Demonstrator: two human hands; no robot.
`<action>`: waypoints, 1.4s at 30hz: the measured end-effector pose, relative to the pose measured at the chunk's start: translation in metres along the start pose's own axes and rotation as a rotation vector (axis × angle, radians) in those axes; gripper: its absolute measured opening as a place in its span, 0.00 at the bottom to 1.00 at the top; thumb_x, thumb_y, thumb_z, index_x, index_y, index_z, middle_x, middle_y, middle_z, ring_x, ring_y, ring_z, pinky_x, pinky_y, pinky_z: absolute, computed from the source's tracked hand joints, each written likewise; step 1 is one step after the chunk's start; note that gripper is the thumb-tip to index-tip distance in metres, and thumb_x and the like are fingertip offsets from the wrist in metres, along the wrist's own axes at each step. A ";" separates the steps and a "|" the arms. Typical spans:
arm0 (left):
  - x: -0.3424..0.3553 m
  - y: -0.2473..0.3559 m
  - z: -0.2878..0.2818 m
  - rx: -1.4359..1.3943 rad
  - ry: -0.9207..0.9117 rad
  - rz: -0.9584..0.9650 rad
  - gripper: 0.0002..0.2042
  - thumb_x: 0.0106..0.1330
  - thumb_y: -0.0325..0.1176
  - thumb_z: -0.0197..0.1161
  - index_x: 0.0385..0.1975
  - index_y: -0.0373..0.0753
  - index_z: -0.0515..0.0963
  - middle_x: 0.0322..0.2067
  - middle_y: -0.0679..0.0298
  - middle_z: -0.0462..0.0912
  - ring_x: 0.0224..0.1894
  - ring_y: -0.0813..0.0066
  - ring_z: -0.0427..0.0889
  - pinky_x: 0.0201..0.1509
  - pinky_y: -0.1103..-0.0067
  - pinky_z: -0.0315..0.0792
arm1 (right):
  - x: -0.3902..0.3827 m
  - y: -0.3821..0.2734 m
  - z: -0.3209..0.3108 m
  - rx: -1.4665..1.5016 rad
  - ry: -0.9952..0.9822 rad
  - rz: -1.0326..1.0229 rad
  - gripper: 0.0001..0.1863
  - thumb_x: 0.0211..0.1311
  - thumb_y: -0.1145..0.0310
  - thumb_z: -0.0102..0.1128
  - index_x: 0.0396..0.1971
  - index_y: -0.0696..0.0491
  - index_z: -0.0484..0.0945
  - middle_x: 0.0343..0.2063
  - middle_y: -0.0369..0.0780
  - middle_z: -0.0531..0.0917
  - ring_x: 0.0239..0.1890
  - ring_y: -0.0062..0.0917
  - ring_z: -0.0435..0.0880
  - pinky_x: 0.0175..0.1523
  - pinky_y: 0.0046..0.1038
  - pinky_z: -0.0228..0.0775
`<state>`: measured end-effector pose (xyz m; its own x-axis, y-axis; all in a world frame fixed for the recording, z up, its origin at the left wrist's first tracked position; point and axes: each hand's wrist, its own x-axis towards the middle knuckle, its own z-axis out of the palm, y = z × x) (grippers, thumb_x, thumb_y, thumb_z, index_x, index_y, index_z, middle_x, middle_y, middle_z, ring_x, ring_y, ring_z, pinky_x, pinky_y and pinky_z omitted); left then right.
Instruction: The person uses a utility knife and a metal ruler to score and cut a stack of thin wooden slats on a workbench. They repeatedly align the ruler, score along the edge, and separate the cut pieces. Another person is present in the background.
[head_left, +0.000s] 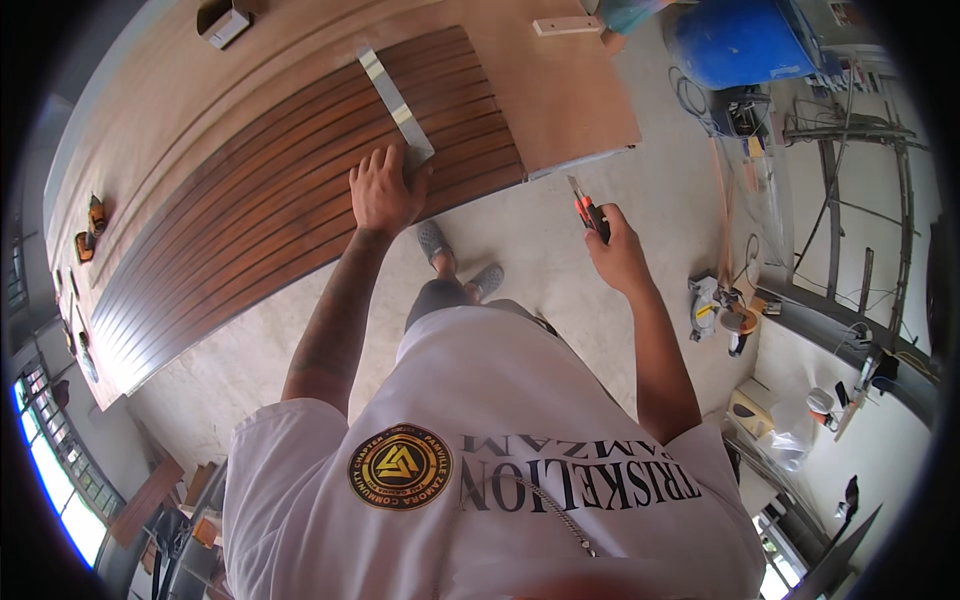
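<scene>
The right hand [618, 250] is closed around a utility knife [588, 212] with a red-and-black handle, held in the air beside the bench [570, 110], its blade out and pointing away from the body. The left hand [385, 195] is at the near end of a flat metal bar [395, 105] (whether it grips the bar or merely rests against it, I cannot tell). That bar lies aslant across a brown grooved panel [300, 170], which is on the bench, near the panel's right end. A pale wooden strip [567, 26] sits at the bench's far side, a yellow-and-black power tool [90, 228] toward its left end, and a blue drum [745, 45] stands beyond, at right.
</scene>
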<state>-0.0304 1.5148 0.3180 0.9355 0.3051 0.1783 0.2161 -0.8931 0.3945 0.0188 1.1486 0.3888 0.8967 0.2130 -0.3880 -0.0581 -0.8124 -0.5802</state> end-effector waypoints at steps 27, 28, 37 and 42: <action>0.008 -0.005 0.006 -0.038 0.011 0.024 0.19 0.68 0.47 0.68 0.51 0.42 0.78 0.46 0.57 0.83 0.55 0.52 0.80 0.62 0.58 0.69 | 0.105 0.035 0.097 0.446 0.138 -0.152 0.08 0.64 0.72 0.69 0.36 0.57 0.78 0.26 0.38 0.85 0.28 0.25 0.88 0.39 0.31 0.81; 0.007 -0.005 0.003 -0.059 0.016 0.028 0.19 0.68 0.46 0.69 0.50 0.42 0.78 0.46 0.57 0.83 0.55 0.52 0.80 0.62 0.58 0.69 | 0.104 0.046 0.096 0.413 0.245 -0.166 0.08 0.64 0.71 0.69 0.35 0.57 0.78 0.25 0.38 0.85 0.28 0.25 0.88 0.38 0.31 0.80; -0.001 0.008 -0.104 -0.297 0.347 -0.046 0.10 0.73 0.37 0.66 0.46 0.39 0.79 0.34 0.54 0.83 0.35 0.56 0.84 0.40 0.67 0.76 | 0.042 0.192 0.069 0.660 0.337 0.229 0.11 0.62 0.70 0.63 0.40 0.57 0.73 0.27 0.42 0.82 0.24 0.31 0.86 0.29 0.32 0.76; 0.055 -0.002 -0.140 -0.398 0.204 -0.115 0.10 0.76 0.39 0.63 0.44 0.38 0.80 0.27 0.61 0.78 0.29 0.69 0.76 0.37 0.72 0.73 | 0.028 0.203 0.080 0.888 0.158 0.461 0.07 0.66 0.71 0.57 0.40 0.57 0.71 0.27 0.39 0.80 0.22 0.26 0.84 0.25 0.30 0.73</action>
<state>-0.0184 1.5795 0.4529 0.8292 0.4888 0.2712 0.1536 -0.6657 0.7303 -0.0027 1.0328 0.2027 0.7485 -0.1457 -0.6470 -0.6611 -0.0863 -0.7453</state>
